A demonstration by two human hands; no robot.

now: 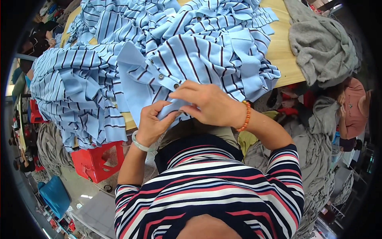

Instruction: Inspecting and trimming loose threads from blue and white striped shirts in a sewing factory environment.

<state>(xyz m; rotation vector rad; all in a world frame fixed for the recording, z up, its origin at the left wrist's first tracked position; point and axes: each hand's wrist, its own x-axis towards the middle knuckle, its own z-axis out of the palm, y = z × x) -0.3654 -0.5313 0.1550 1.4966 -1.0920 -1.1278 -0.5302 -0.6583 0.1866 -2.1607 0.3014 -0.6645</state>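
A light blue knit shirt with dark stripes lies before me, its plain collar toward the left. Buttons run down its front band. Close to my body, my left hand pinches the light blue band between thumb and fingers. From the right, my right hand comes over the same band, its fingers bent and its fingertips at the cloth just below a button. Thumb and forefinger close around the band's edge there. The part of the cloth under both hands is hidden.
More blue striped shirts are heaped on the yellow table, hanging over its left edge. A grey knit pile lies at the far right. Below left stands a red plastic stool. Another person sits at the right among grey knits.
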